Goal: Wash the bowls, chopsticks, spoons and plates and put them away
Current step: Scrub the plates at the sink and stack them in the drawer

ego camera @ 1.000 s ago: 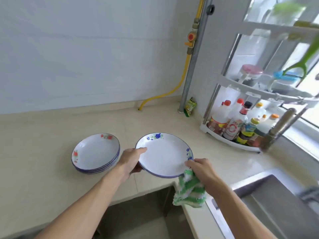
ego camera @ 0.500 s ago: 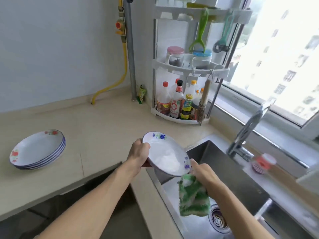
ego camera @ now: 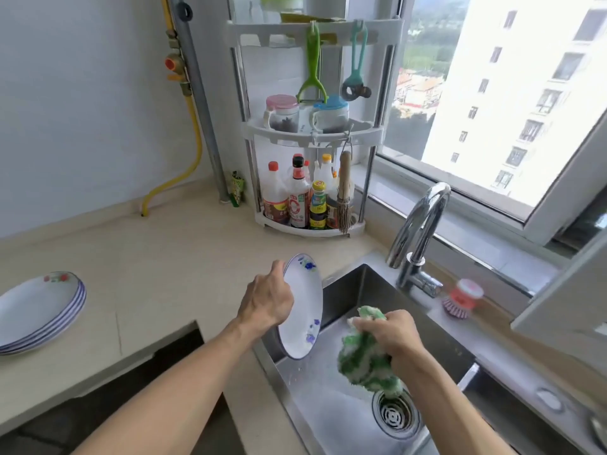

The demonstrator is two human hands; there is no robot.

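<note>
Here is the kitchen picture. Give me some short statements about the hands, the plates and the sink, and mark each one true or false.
1. The left hand holds a white plate with blue flowers tilted over the steel sink. True.
2. The right hand is empty. False: it grips a green and white cloth.
3. A stack of red-flowered plates lies on the beige counter. True.
4. Water runs from the chrome tap. False: no stream shows.

Both bare forearms reach forward from the lower edge of the view. The left hand [ego camera: 267,298] grips a plate's [ego camera: 302,307] rim, back of hand upward. The right hand [ego camera: 392,336], lower and nearer, has its fingers curled round a green-and-white cloth [ego camera: 364,359].
</note>
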